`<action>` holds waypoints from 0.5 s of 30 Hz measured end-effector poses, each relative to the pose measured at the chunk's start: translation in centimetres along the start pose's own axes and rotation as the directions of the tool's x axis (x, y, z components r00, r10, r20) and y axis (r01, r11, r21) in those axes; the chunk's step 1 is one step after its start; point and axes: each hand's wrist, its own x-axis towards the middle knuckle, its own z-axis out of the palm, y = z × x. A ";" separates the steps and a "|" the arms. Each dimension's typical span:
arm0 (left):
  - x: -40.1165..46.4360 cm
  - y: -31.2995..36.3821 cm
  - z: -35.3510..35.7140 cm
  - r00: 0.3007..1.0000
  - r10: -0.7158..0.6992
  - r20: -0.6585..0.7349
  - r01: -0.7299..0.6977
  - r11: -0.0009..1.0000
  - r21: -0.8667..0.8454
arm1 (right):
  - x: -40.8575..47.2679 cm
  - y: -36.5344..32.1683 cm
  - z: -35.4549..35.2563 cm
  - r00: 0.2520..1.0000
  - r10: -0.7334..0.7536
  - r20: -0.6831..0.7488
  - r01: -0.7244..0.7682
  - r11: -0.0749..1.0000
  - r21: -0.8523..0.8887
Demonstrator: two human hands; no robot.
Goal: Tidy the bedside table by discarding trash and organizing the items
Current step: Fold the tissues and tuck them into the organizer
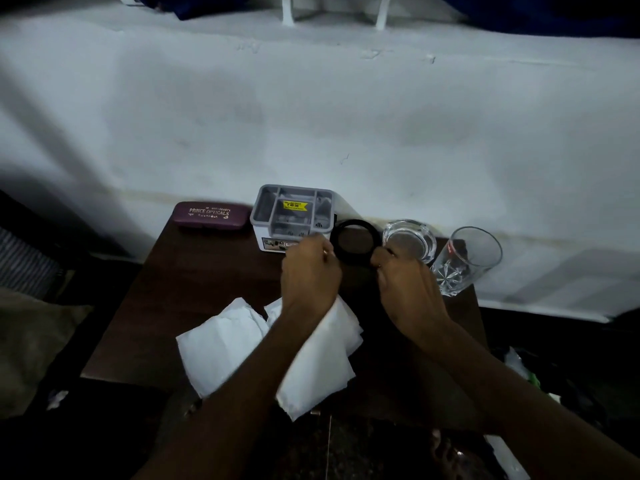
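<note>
Both hands are over the small dark-brown wooden bedside table (194, 306), which stands against a white wall (311, 116). The right hand (408, 292) pinches the near-right edge of a black round ring with a dark centre (355, 244), fingers curled around its rim. The left hand (311, 271) is curled at the ring's left edge; the light is dim and the hand blurred, so I cannot tell whether it actually grips the ring or only touches it.

The ring sits at the back of the table, between a grey plastic organiser box with open compartments and a yellow price sticker (294, 213) and a clear round glass ashtray (410, 240). Just right of the ashtray, at the table's right edge, a clear drinking glass (464, 261) stands, looking tilted in this wide view. At the back left lies a maroon spectacle case with pale lettering (212, 215), just beside the organiser.

Nearer the front, crumpled white tissue papers (221, 344) lie spread under the left forearm.
</note>
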 end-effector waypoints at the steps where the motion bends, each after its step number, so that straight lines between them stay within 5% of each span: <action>1: 0.0 -0.4 -1.7 0.999 0.032 -0.005 -0.032 0.999 -0.019 | -0.5 0.0 -0.4 1.000 -0.004 -0.020 0.005 1.000 0.029; 5: 0.4 -3.2 -8.7 0.998 0.052 0.022 -0.053 0.994 0.096 | -3.1 -1.3 -1.4 1.000 0.000 -0.022 0.004 0.987 0.161; 9: -1.0 -8.3 -14.6 0.994 -0.095 0.058 0.072 0.946 0.317 | -6.4 -4.1 -1.4 0.997 0.056 0.057 -0.070 0.955 0.289; 15: -5.7 -13.2 -16.7 0.952 -0.285 0.109 0.232 0.907 0.351 | -10.3 -8.5 -0.6 0.990 0.111 0.085 -0.135 0.921 0.366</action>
